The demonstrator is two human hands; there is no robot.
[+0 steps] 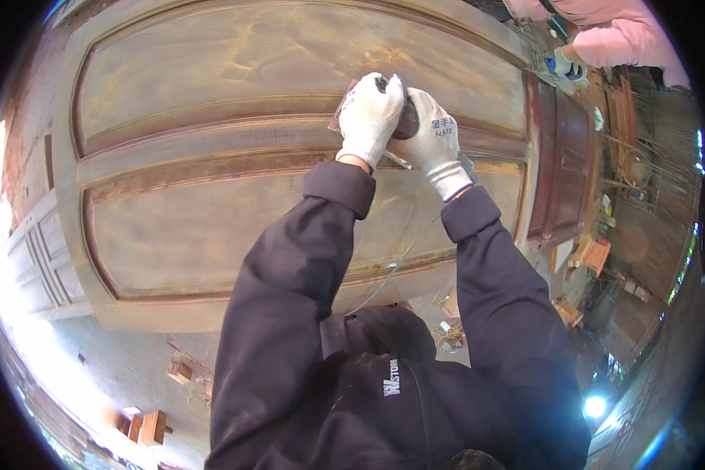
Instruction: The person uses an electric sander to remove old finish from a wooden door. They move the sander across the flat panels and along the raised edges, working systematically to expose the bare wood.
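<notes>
My left hand (pixel 370 113), in a white knitted glove, is closed beside my right hand (pixel 431 139), which wears the same kind of glove. They meet above the wooden door panel (pixel 211 164). Between them shows a dark rounded piece (pixel 406 123), its kind hard to tell, with fingers of both hands bent around it. A flat reddish-brown edge (pixel 337 117) sticks out left of my left hand, mostly hidden by the glove. Something grey (pixel 467 164) shows beside my right wrist. The panel's surface has pale, dusty, yellowish smears.
A thin cable (pixel 393 266) hangs below my hands. At the upper right is a person in pink (pixel 627 35) with a gloved hand (pixel 562 61). A dark red panelled door (pixel 560 160) stands to the right. Wooden blocks (pixel 153 428) lie on the floor at the lower left.
</notes>
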